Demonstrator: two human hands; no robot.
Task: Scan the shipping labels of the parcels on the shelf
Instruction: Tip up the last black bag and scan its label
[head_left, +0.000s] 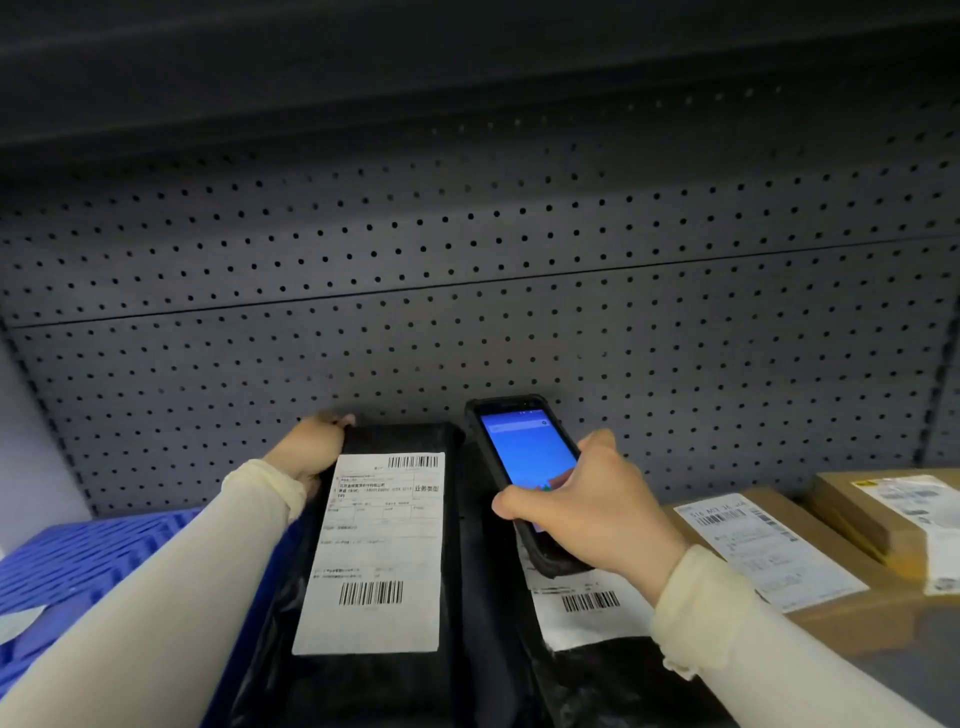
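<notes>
— Hands first: what do you see on your feed?

— Left hand (315, 451) is curled over the far top edge of a black parcel (363, 675), gripping it, with the thumb side against the bag's left edge. My right hand (592, 506) is wrapped around a black handheld scanner (519, 467), fingers around its lower body. Both sleeves are pale cream.

— Where is the scanner pointing?

— It is held tilted just to the right of the parcel's top, its blue screen lit and facing me. I cannot tell where its beam falls.

— And the label?

— A long white shipping label (376, 551) lies flat on the face of the black parcel, one barcode at its top right, a larger one near the bottom. A second black parcel (613, 675) sits just right of the first, under my right hand; its own white label (587, 608) shows a barcode below the scanner.

— Anything else on the shelf?

— Two brown cardboard boxes to the right: the nearer box (831, 608) carries a white label, and the far box (857, 504) beside it has another. A blue ribbed crate (78, 561) sits to the left, and a grey perforated back panel (467, 312) stands behind everything.
</notes>
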